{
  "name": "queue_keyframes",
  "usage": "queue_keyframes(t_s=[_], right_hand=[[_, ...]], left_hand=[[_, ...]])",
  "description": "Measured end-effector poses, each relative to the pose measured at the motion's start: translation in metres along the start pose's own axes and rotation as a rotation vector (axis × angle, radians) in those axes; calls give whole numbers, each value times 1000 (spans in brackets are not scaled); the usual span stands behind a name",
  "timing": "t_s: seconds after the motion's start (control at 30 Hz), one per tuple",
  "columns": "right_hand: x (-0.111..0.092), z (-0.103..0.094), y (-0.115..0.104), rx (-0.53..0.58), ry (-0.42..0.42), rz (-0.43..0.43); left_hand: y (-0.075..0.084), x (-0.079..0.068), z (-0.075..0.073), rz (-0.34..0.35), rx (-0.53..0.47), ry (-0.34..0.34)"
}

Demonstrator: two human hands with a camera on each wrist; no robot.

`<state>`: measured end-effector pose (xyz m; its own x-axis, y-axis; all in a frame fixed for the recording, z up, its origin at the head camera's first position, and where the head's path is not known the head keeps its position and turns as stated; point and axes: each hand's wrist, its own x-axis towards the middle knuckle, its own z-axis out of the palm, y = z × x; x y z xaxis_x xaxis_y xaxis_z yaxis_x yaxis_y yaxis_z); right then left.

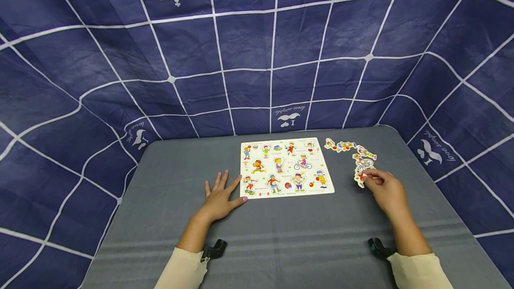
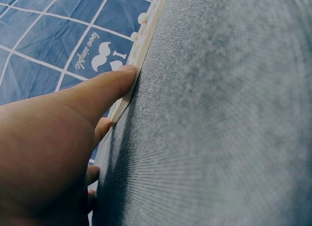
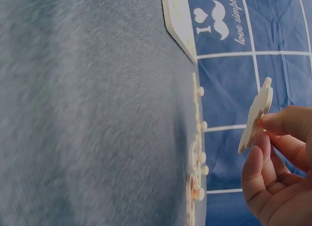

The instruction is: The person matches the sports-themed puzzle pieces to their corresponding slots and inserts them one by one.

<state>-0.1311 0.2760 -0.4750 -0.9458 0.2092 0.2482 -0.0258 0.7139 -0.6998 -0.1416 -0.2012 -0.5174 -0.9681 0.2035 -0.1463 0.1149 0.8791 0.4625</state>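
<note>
A white wooden puzzle board [image 1: 313, 186] printed with children playing sports lies on the grey table. My left hand [image 1: 218, 202] rests at its left side with fingers spread, the thumb and forefinger touching the board's edge. In the left wrist view the thumb [image 2: 114, 84] lies against that edge. To the right of the board, my right hand [image 1: 389, 191] pinches a puzzle piece [image 1: 359, 178] between thumb and fingertips. Seen from the right wrist, this flat puzzle piece [image 3: 257, 114] is tilted and raised off the table; its picture side is hard to see.
Several loose puzzle pieces [image 1: 366, 152] lie in a curved row right of the board; small round knobs [image 3: 199, 194] stick up from them. Behind the grey table [image 1: 273, 235] hangs a blue cloth [image 1: 249, 48] with white lines, which also encloses both sides.
</note>
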Motion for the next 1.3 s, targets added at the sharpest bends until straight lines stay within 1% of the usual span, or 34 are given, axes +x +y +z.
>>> queue_keyframes(t_s=[0.33,0.63,0.77,0.93,1.13,1.3], right_hand=[[10,13,-11,36,10,-51],[21,25,-20,72,-24,-122],[27,31,-25,86,-67,-145],[35,39,-35,126,-146,-139],[44,46,-45,131,-182,-162],[52,51,-50,139,-232,-159]], left_hand=[[2,-1,0,-2,2,-3],[4,-2,0,3,3,0],[4,-3,-1,1,7,3],[4,-2,-1,-1,11,3],[4,-2,-2,-6,15,5],[3,-2,-2,-7,13,6]])
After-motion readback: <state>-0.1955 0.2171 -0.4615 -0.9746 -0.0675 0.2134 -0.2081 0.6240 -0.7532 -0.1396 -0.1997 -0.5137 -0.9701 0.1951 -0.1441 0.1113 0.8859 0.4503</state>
